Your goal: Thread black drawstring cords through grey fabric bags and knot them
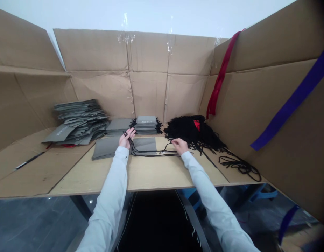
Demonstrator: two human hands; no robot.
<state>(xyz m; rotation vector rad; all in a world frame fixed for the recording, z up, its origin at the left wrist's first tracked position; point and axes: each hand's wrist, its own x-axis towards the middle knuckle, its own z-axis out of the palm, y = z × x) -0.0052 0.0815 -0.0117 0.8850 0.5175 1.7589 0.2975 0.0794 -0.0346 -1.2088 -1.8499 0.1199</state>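
The person's left hand (127,138) is palm up with its grip only partly closed, fingers curled loosely, and a black cord (154,153) is caught at the thumb side of the hand. The right hand (180,145) is palm down, its grip nearly closed, pinching the same length of cord between fingertips and thumb. Slack loops of the cord run between the two hands, lying across a grey paper bag (147,144) flat on the wooden surface (151,175), just in front of the person.

Everything else sits around that bag. Directly behind it is a neat stack of grey bags (146,125) with black cord ends at the sides. Another flat grey bag (105,148) lies touching its left side, and further left is a large, looser pile of grey bags (80,122). To the right, behind the right hand, is a dense heap of black cords (188,130) with something red (196,125) tucked in it — and well right, a tangled coil of cord (240,167). Cardboard walls (99,52) enclose the back and sides, with a red strap (219,77) and a blue strap (293,101) on the right.
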